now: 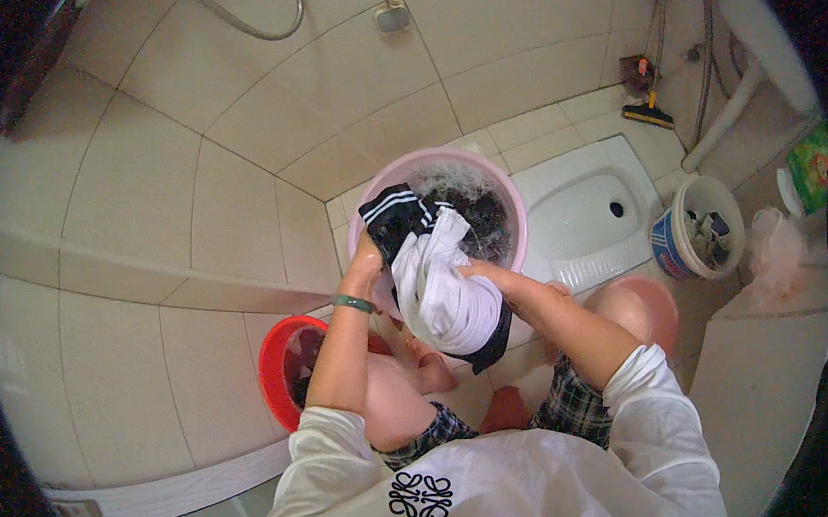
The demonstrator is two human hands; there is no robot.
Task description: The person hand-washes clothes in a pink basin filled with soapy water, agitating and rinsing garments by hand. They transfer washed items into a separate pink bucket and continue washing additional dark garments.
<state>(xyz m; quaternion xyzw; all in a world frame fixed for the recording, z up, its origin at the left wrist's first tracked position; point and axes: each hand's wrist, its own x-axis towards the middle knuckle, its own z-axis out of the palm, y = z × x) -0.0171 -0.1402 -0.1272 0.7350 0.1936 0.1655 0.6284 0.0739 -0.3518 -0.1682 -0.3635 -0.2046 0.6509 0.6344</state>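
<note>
A wet garment (440,282), mostly white with black parts and white stripes, is bunched between my hands over the near rim of a pink plastic basin (519,207). My left hand (368,255) grips its left side beside the striped black part, the fingers largely hidden by the cloth. On the right, my right hand (483,272) holds the white part, and its fingers are partly covered. Behind the garment, dark laundry (486,219) lies in soapy water with foam (455,175) on top.
A red bucket (271,378) with dark clothes stands left of my leg. A squat toilet (587,204) is right of the basin. Beyond it stands a white bucket (679,234) holding clothes. A floor squeegee (649,115) leans in the far corner. A pink tub (659,309) is beside my right knee.
</note>
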